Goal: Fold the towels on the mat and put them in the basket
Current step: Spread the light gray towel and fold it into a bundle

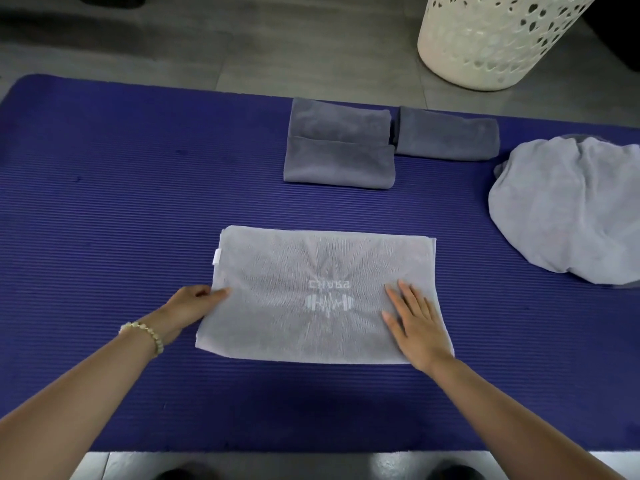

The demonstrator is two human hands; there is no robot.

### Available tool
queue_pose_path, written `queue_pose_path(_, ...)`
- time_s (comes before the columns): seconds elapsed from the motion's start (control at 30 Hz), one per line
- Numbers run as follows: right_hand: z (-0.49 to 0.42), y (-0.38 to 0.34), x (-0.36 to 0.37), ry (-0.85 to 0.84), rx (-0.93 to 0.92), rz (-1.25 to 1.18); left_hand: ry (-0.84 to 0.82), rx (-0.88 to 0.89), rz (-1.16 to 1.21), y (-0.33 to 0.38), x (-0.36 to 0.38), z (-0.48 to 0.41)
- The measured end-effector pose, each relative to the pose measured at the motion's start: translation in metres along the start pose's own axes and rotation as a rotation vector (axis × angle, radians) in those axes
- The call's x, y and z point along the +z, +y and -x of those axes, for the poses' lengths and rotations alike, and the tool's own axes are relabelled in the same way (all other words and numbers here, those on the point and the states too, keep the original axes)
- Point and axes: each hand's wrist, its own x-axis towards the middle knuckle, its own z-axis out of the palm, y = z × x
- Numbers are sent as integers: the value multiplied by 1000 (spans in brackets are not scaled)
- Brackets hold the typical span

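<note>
The light grey rectangular towel [294, 265] lies flat on the ribbed blue mat [104, 202]. Its left edge is pinched by the left hand [188, 308]; the right hand [417, 327] presses it, fingers spread. Interior of the white perforated basket [491, 43]: hidden.

Left mat [104, 202] open, folded towels [339, 143], heap [568, 209] possibly blocking basket [495, 39]

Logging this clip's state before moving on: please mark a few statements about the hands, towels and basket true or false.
1. The left hand pinches the logo towel at its left edge. True.
2. The right hand lifts a corner of that towel. False: it lies flat on it.
3. Folded dark towels lie on the mat. True.
4. The basket stands on the mat. False: it stands on the floor beyond the mat.
</note>
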Motion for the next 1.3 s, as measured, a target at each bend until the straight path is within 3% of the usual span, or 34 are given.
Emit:
queue_pose_path(0.1,-2,5,-1,-7,-34,-50,-154,81,50,23,2,9)
queue_pose_path(0.17,-2,5,-7,30,-38,-236,-234,194,65,48,23,22)
queue_pose_path(0.3,-2,-6,-26,175,135,-885,-376,337,158,101,91,55)
queue_pose_path(0.37,-4,-8,-35,62,314,-1260,-512,323,270,120,115,67)
queue_pose_path(0.43,-5,-3,-40,-65,443,-1455,-545,314,283,128,129,71)
queue_pose_path(0.53,-12,1,-41,-158,488,-1438,-216,477,-144,111,140,56)
queue_pose_path(0.63,-23,-19,-38,-103,493,-1306,43,684,-545,82,142,34)
queue_pose_path(0.87,-12,-37,-30,300,258,-835,26,727,-906,56,161,14)
queue_pose_path(1.0,11,-8,-26,430,283,-848,10,852,-1045,67,178,13)
queue_pose_path(1.2,15,43,-16,268,399,-891,-5,850,-1234,82,200,-12)
queue_pose_path(1.3,11,46,-14,285,394,-911,33,794,-1234,106,198,-22)
